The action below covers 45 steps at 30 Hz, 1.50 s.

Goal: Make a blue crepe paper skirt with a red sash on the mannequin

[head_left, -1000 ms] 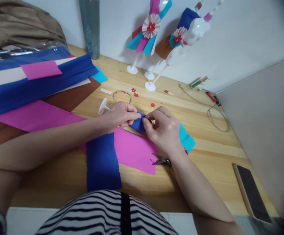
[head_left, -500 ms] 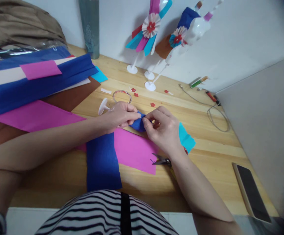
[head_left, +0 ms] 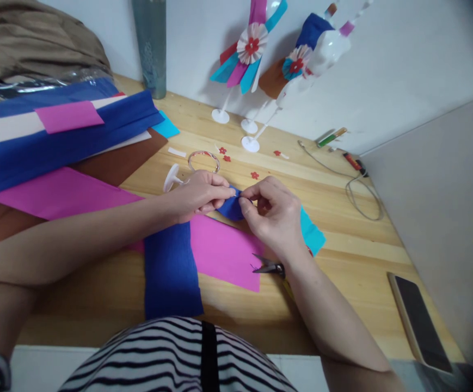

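Between my two hands is a small piece of blue crepe paper [head_left: 231, 209], pinched at its upper edge. My left hand [head_left: 207, 191] is closed on its left part, thumb and forefinger together. My right hand [head_left: 272, 209] pinches the same piece from the right, its fingertips close to the left ones. Below them a larger blue crepe strip [head_left: 172, 272] lies beside a magenta sheet [head_left: 226, 253]. Scissors [head_left: 271, 268] with dark blades lie partly under my right wrist. A white round-based stand [head_left: 172, 177] is tipped over behind my left hand.
A tape roll [head_left: 204, 161] and small red paper flowers [head_left: 255, 175] lie beyond my hands. Decorated white stands [head_left: 250, 144] rise at the back wall, near a tall bottle [head_left: 150, 49]. Stacked coloured paper [head_left: 68, 141] covers the left; a phone [head_left: 419, 321] and cable [head_left: 358, 198] lie right.
My right hand has shifted very slightly to the right, still pinching the blue crepe paper. My left hand has barely moved.
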{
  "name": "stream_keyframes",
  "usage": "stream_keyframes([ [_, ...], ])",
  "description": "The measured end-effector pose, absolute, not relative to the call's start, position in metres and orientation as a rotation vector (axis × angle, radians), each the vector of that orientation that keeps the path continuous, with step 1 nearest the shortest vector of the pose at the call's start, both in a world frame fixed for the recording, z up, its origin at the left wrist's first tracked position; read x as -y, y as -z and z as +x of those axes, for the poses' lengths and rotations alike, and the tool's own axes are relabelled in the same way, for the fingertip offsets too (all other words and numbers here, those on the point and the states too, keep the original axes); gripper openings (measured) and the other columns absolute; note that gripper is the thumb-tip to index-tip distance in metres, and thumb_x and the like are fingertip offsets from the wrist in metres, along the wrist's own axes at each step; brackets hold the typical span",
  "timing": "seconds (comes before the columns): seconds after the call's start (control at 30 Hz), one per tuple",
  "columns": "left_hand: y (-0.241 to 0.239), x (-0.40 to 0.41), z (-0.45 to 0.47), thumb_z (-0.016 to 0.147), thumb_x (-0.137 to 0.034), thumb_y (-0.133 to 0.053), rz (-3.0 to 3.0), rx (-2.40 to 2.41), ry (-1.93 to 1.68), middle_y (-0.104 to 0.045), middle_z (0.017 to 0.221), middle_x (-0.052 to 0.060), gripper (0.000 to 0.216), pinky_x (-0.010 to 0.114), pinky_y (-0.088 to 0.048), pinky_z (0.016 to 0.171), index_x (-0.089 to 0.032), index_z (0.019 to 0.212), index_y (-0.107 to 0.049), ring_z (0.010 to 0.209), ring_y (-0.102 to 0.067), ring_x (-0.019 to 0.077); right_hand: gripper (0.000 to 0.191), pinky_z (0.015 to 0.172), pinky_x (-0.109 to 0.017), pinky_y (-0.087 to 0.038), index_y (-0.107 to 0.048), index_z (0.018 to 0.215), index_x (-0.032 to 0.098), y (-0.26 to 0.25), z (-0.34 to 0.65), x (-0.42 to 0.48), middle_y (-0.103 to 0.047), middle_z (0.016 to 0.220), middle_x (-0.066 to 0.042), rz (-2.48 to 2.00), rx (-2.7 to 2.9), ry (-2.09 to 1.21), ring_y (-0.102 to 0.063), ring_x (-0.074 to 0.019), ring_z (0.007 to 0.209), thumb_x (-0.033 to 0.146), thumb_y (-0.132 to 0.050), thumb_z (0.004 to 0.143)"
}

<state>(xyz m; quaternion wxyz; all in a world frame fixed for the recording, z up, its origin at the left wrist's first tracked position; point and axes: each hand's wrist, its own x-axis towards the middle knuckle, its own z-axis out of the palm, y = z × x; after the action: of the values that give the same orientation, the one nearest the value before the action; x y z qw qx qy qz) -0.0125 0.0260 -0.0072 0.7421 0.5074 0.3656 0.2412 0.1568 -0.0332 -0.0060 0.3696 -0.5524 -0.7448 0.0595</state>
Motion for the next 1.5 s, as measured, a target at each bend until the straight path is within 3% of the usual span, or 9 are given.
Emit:
stream_keyframes([
  [0.47,0.0033,-0.0247,-0.0114,0.091,-0.007,-0.053,1.108,-0.826,-0.504,-0.042,0.042,-0.007,0.039,0.016,-0.015,0.033,-0.013,0.053,-0.046,0.030,-0.027,-0.0002,0.012,0.054,-0.028,-0.039,-0.057,0.067,0.020,0.0039,0.1578,0.0365,-0.051,0.068,0.000,-1.464,1.969,-0.128,-0.049,-0.0132,0.058,0.013,-0.058,0.077],
  [0.7,0.0053,-0.0265,-0.0124,0.091,-0.009,-0.054,1.140,-0.817,-0.502,-0.040,0.041,-0.007,0.040,0.015,-0.016,0.033,-0.013,0.052,-0.047,0.030,-0.027,0.0000,0.008,0.059,-0.032,-0.046,-0.062,0.083,0.020,0.0032,0.1541,0.0377,-0.059,0.079,-0.004,-1.390,1.984,-0.106,-0.056,-0.0172,0.067,0.014,-0.062,0.079],
  [1.5,0.0050,-0.0261,-0.0122,0.091,-0.008,-0.054,1.143,-0.808,-0.522,-0.040,0.040,-0.007,0.042,0.016,-0.015,0.035,-0.013,0.050,-0.046,0.030,-0.028,-0.0001,0.012,0.057,-0.030,-0.043,-0.054,0.072,0.021,0.0073,0.1543,0.0364,-0.051,0.070,0.000,-1.375,1.929,-0.144,-0.050,-0.0147,0.062,0.011,-0.057,0.079],
])
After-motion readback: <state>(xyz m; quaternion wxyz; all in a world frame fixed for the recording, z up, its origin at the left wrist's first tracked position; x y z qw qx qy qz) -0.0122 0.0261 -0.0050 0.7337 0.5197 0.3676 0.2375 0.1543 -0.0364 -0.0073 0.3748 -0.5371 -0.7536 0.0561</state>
